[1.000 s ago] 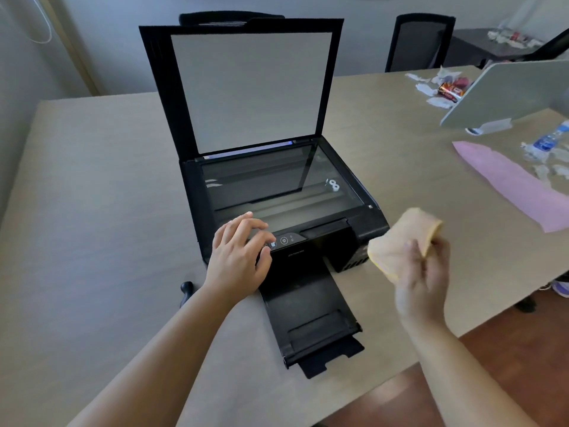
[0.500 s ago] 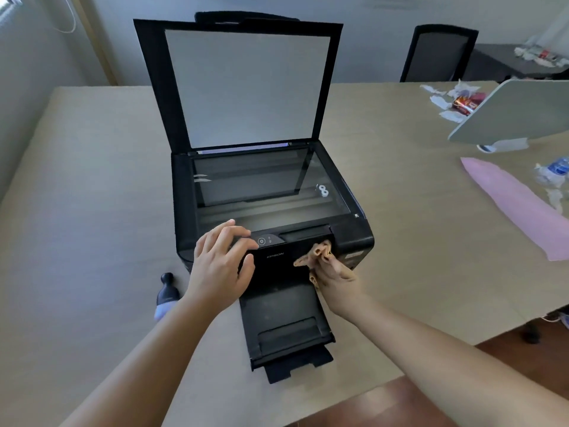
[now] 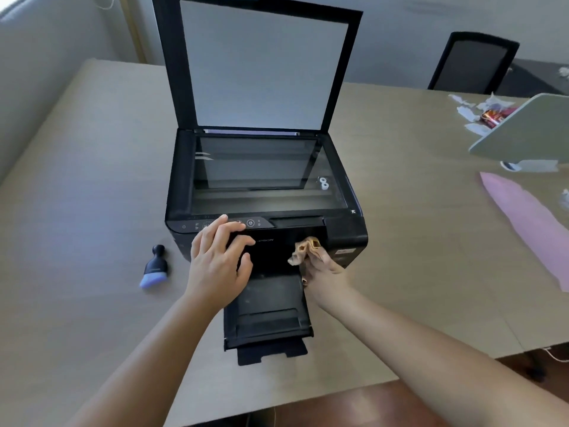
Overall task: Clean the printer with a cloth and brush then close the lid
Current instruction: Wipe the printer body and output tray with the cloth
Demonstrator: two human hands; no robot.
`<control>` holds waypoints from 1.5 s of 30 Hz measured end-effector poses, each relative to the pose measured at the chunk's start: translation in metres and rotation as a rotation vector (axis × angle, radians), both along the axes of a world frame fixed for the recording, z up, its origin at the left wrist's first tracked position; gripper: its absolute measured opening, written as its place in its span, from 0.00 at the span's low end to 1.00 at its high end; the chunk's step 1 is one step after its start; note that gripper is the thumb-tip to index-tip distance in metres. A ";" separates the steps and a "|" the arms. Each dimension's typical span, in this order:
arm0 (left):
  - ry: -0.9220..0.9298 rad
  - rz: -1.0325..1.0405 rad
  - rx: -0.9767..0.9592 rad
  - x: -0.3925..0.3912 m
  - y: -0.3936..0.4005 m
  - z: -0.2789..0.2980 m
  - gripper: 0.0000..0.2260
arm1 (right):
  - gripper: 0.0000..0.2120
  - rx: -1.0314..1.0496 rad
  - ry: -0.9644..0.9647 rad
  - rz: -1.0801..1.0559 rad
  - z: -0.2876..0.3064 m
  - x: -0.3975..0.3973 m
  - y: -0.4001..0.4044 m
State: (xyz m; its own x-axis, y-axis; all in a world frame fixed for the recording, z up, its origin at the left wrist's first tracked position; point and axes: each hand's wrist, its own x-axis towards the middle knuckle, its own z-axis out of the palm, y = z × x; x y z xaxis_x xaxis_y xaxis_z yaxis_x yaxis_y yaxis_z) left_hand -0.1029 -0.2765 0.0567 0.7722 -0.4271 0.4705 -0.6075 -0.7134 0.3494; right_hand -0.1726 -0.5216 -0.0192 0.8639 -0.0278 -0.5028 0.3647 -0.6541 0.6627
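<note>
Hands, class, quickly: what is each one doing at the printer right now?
Left hand: open, fingers resting on the printer front by the control panel.
Right hand: closed on the cloth, pressing it against the printer front.

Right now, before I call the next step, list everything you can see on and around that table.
printer: one, black, centre of table, output tray pulled out toward the person
lid: one, black frame with pale inner pad, raised upright at the back
cloth: one, tan, bunched against the printer's front, right of centre
brush: one, black handle, bluish bristles, lying on the table left of the printer
table: one, beige
pink sheet: one, far right of table
paper scraps and a red packet: several, back right
chair: one, black, behind table
left hand: resting on the control panel, fingers straight
right hand: gripping the cloth
</note>
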 end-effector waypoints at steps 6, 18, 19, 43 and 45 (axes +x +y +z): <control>0.014 -0.051 0.108 -0.013 -0.010 0.002 0.11 | 0.21 0.293 -0.303 0.149 0.028 -0.009 0.000; 0.074 -0.196 0.365 -0.031 -0.074 0.000 0.26 | 0.27 1.504 -1.059 -0.336 0.021 -0.036 -0.028; 0.071 -0.193 0.363 -0.032 -0.075 -0.001 0.26 | 0.27 1.616 -1.123 -0.487 0.023 -0.036 -0.013; 0.040 -0.181 0.350 -0.028 -0.072 -0.007 0.24 | 0.09 1.681 -0.933 -0.761 0.055 -0.039 -0.005; 0.039 -0.180 0.347 -0.028 -0.072 -0.007 0.24 | 0.10 1.667 -0.904 -0.757 0.051 -0.040 -0.010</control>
